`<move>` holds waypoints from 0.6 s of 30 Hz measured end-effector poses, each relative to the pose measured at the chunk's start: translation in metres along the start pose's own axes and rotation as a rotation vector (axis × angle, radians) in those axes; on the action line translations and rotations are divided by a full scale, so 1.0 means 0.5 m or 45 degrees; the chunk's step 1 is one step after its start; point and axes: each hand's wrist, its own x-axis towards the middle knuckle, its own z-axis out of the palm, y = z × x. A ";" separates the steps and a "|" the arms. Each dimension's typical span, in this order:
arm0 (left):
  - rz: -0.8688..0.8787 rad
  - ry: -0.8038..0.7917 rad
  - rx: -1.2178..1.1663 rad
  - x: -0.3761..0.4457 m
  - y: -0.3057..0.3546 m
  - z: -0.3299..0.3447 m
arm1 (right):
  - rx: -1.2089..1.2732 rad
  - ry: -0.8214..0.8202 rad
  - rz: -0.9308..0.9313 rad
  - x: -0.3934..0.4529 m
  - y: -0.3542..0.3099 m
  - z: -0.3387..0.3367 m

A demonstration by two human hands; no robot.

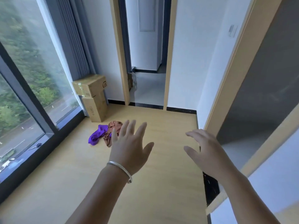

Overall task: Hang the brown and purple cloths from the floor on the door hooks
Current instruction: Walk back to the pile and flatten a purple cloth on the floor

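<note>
Both cloths lie crumpled on the wooden floor [145, 159] near the window, the purple cloth [97, 135] touching the brown cloth [111, 131], just in front of stacked cardboard boxes [95, 97]. The left hand [129, 147] reaches out toward them with its fingers [131, 126] straight and spread, holding nothing; the right hand [205, 151] hangs apart to the side, fingers loosely apart and also empty. The step in hand looks to be the pick-up. To do it well, bend down close, gather each cloth by a bunched fold rather than a loose edge, and keep the two separate so each can go on its own hook. No door hooks are visible here.
</note>
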 end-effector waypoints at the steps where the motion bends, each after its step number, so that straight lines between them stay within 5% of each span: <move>1: 0.024 -0.011 -0.016 0.023 -0.009 0.004 | -0.023 0.009 0.022 0.012 -0.001 0.003; 18: 0.296 -0.137 -0.157 0.310 -0.086 0.088 | -0.209 0.155 0.174 0.241 -0.028 0.079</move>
